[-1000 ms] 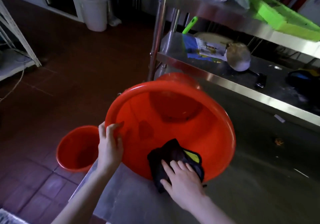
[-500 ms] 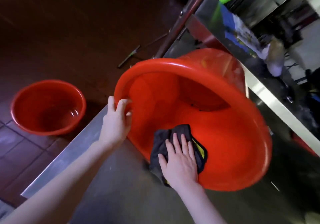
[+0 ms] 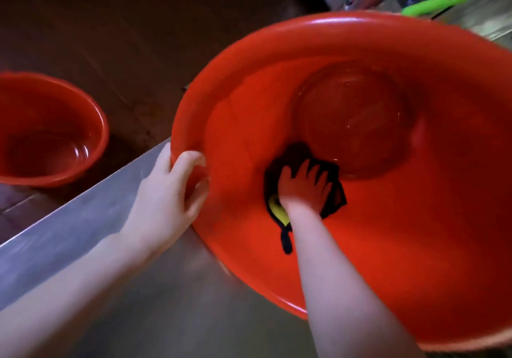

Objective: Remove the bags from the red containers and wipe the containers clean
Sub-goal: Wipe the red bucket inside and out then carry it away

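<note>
A large red plastic basin [image 3: 415, 233] rests tilted on the steel table, its mouth facing me. My left hand [image 3: 169, 191] grips the basin's left rim, thumb inside. Deep inside the basin, my right hand [image 3: 304, 186] presses a black cloth with a yellow patch [image 3: 279, 211] flat against the inner wall, just below the round bottom. A second, smaller red basin [image 3: 52, 130] stands on the floor at the left, with a little water shining in it.
The steel table [image 3: 144, 288] runs under the basin, and its left edge drops to a dark red tiled floor [image 3: 124, 39]. A steel shelf post and a green handle [image 3: 435, 3] are at the top right, behind the basin.
My right hand has slid the cloth from the near rim deep into the basin towards its bottom. The view has closed in and swung down; my left hand stays on the rim.
</note>
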